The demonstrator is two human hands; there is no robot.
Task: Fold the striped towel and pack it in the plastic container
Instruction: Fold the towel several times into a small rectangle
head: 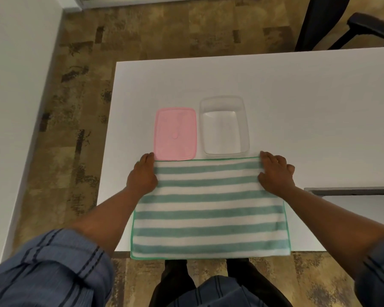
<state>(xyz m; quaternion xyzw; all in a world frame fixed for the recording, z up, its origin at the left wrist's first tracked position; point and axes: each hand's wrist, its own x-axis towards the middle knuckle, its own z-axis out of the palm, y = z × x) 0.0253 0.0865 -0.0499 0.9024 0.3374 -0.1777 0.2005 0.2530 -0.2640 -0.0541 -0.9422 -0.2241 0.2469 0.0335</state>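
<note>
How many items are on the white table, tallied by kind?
Green-and-white striped cloth towel: 1
Clear rectangular plastic container: 1
Pink rectangular plastic lid: 1
Total: 3

A teal-and-white striped terry towel with a green hem [210, 209] lies flat on the white rectangular table [297, 96], its near edge hanging just over the table's front; the left hand [142, 176] rests on its far-left corner and the right hand [274, 173] on its far-right corner, fingers curled over the edge; just beyond the towel sit 2 items side by side: a flat pink plastic lid [175, 134] on the left, a clear rectangular plastic container [224, 126], open, on the right; blue striped sleeves [53, 269] cover the upper arms.
</note>
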